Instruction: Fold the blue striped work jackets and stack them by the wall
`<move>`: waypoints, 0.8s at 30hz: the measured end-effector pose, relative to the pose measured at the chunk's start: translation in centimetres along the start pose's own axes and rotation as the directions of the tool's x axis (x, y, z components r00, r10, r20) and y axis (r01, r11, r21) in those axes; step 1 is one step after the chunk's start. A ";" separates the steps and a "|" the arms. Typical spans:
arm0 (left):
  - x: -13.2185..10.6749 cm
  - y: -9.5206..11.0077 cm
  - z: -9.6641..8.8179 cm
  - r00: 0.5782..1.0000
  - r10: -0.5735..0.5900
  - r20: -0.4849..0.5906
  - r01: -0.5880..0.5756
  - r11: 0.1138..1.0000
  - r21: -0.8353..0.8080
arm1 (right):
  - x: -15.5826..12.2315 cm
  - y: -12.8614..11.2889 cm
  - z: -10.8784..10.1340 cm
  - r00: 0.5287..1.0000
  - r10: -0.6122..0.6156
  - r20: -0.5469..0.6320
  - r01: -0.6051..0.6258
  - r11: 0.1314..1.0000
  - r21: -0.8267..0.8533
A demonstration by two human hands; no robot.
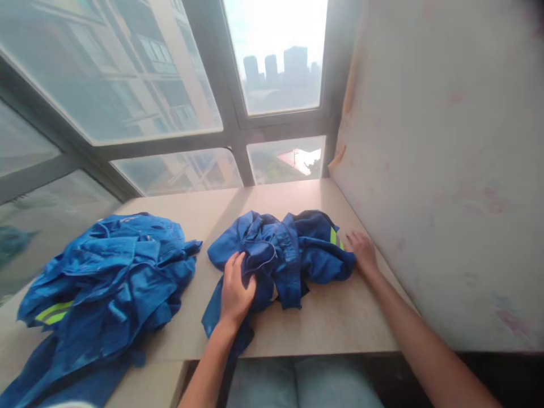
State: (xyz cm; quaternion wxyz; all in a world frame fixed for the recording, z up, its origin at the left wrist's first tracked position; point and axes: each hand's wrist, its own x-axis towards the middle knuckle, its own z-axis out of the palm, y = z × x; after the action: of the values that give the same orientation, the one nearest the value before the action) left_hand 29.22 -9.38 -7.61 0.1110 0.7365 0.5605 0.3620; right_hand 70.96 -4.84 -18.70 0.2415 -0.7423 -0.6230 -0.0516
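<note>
A crumpled blue work jacket (289, 260) lies on the pale tabletop, with a yellow-green and grey reflective band (336, 238) on its right part. My left hand (238, 289) rests on the jacket's left side, its fingers bent into the dark cloth and its thumb to the right. Some fabric sits between thumb and fingers. At the jacket's right end is my right hand (362, 249), its fingers apart beside the reflective band; they touch or nearly touch the sleeve cloth.
A second heap of blue workwear (123, 272) with a reflective stripe lies at the left, partly hanging over the front edge. Grey-framed windows (233, 136) stand behind the pale tabletop (331, 323). A stained white wall (446, 170) closes off the right side.
</note>
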 end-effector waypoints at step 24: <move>-8.3 0.6 -3.7 0.912 -0.384 -0.142 0.317 0.882 -0.348 | -15.3 -19.7 -4.1 0.977 -0.051 0.209 -0.114 0.701 0.704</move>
State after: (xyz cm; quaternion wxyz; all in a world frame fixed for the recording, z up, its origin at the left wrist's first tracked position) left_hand 26.34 -17.99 -8.02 0.2329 0.5529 0.6279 0.4958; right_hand 49.80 -18.21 -15.02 0.4424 -0.6027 -0.6037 0.2768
